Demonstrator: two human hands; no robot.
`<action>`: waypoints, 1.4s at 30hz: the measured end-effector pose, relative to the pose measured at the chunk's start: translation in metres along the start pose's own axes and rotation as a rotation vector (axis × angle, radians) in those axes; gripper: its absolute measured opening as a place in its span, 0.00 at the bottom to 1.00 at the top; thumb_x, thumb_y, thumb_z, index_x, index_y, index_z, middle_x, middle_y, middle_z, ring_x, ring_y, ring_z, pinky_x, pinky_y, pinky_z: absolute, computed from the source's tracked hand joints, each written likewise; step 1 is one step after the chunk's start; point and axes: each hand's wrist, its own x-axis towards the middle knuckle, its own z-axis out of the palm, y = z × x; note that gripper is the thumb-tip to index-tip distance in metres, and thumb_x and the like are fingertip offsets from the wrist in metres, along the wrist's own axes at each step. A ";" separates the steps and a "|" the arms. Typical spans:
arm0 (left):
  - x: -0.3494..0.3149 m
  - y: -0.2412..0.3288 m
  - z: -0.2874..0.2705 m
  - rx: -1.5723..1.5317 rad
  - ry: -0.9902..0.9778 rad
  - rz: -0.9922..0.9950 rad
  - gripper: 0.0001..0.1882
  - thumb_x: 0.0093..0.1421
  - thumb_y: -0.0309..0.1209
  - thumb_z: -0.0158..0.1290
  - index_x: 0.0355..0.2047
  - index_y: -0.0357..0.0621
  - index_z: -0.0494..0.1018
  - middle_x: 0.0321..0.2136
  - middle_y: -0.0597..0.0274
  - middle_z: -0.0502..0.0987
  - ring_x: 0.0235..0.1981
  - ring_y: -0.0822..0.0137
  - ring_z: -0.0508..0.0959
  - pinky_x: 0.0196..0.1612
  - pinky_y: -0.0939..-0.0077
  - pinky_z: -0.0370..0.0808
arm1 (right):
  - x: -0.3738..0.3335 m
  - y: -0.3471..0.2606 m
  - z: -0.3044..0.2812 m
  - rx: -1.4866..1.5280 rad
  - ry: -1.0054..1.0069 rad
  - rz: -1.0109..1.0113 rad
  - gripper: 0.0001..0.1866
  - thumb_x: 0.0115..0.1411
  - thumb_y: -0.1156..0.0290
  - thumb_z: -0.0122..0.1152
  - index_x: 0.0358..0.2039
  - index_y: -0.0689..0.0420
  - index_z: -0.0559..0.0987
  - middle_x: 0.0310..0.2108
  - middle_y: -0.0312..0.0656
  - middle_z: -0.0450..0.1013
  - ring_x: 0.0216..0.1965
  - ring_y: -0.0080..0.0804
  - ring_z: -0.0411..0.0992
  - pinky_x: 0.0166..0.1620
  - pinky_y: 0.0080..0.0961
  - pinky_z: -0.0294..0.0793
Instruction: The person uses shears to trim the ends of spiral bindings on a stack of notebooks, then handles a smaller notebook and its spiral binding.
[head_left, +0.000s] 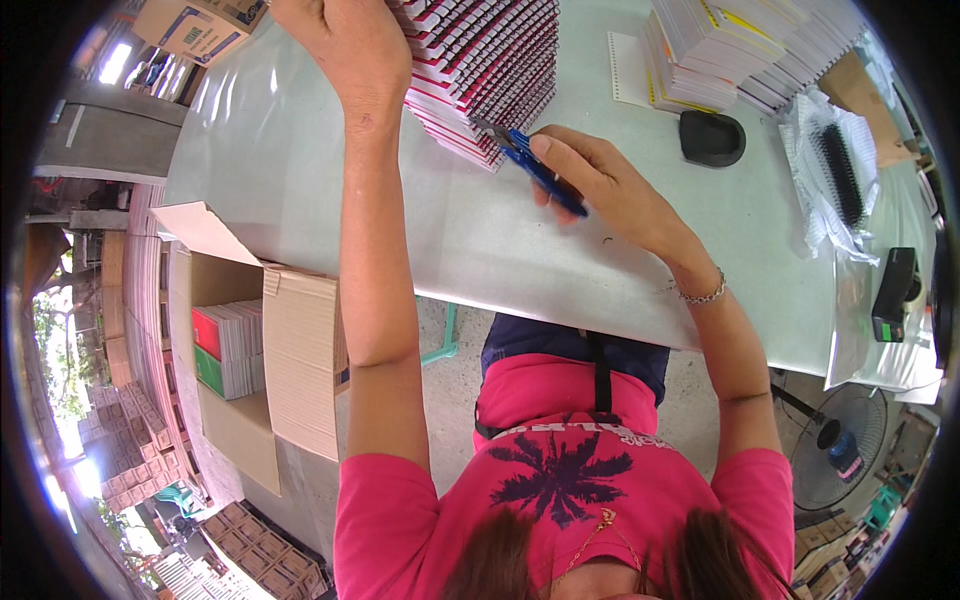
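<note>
In the right hand [605,180], a pair of blue-handled pliers [545,172] is gripped, the fingers curled round the handles and the nose pointing at the stack of coil-bound notebooks [480,70]. Whether the tips touch the coils is too small to tell. The pliers look light and rigid, their handles probably smooth; the lower handles, well clear of the jaws, seem the surest place to hold them.

Just beyond the pliers, between the two hands, the notebooks stand on the pale tabletop [270,180] with their dark coils toward the right hand. Singly they should be light and bendy, but the pile looks heavy and likely to slide layer over layer. The coils would probably deform if squeezed, so the plain page edges on the left hand's side look the better hold.

At the pile's far left is the left hand [345,45]; its fingers run out of view, so I cannot tell whether they grip or lie wide.

Farther off, to the right hand's right, are a black rounded piece [712,138], yellow-edged book stacks [690,75] and crumpled clear wrapping [800,150] round a black coil strip [840,180]. Beyond the left hand sits a closed carton [200,32].
</note>
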 end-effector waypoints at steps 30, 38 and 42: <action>-0.002 0.012 0.002 -0.001 -0.028 -0.031 0.18 0.71 0.39 0.43 0.33 0.38 0.75 0.32 0.66 0.73 0.34 0.75 0.70 0.41 0.80 0.67 | -0.009 0.011 0.021 -0.267 0.275 -0.206 0.21 0.67 0.57 0.54 0.51 0.61 0.72 0.36 0.50 0.72 0.38 0.42 0.71 0.43 0.34 0.68; 0.001 0.002 0.003 0.068 -0.001 0.012 0.19 0.71 0.40 0.42 0.32 0.38 0.74 0.32 0.66 0.73 0.34 0.74 0.69 0.41 0.78 0.67 | -0.008 0.034 0.027 -0.923 0.610 -0.527 0.25 0.61 0.58 0.61 0.55 0.56 0.70 0.45 0.49 0.68 0.48 0.46 0.66 0.55 0.46 0.59; 0.000 0.005 0.002 0.072 0.005 0.002 0.19 0.71 0.40 0.42 0.33 0.38 0.74 0.33 0.65 0.73 0.35 0.73 0.70 0.43 0.77 0.66 | -0.006 0.039 0.030 -0.953 0.615 -0.535 0.26 0.61 0.57 0.62 0.55 0.55 0.70 0.46 0.50 0.67 0.48 0.48 0.66 0.54 0.46 0.59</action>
